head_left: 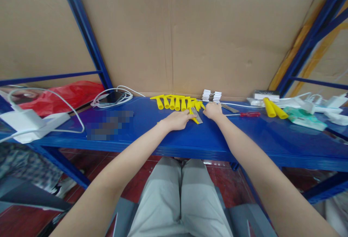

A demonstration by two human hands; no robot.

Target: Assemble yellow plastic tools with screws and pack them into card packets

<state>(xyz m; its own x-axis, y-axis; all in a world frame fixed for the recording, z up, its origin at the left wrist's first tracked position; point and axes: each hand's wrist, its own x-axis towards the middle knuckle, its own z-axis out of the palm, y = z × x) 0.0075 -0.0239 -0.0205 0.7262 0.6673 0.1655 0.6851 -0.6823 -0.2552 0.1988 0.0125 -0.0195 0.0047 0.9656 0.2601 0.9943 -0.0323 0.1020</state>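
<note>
My left hand (178, 120) is closed on a yellow scraper (194, 120) with a flat metal blade, held low over the blue table. A short way to its right, my right hand (213, 110) has its fingers curled at the end of the row of yellow pieces; what they grip is hidden. Several yellow T-shaped plastic handles (172, 103) lie side by side behind my left hand. Smaller yellow parts (198, 104) sit between the two hands. Just behind my right hand stand stacks of small white boxes or blades (211, 95).
A red-handled screwdriver (250, 114) and a flat metal blade (230, 108) lie right of my hand. Farther right are two yellow tubes (274, 110) and a green packet (305, 118). Coiled white cable (112, 101), a red bag (67, 97) and a white power adapter (27, 122) occupy the left.
</note>
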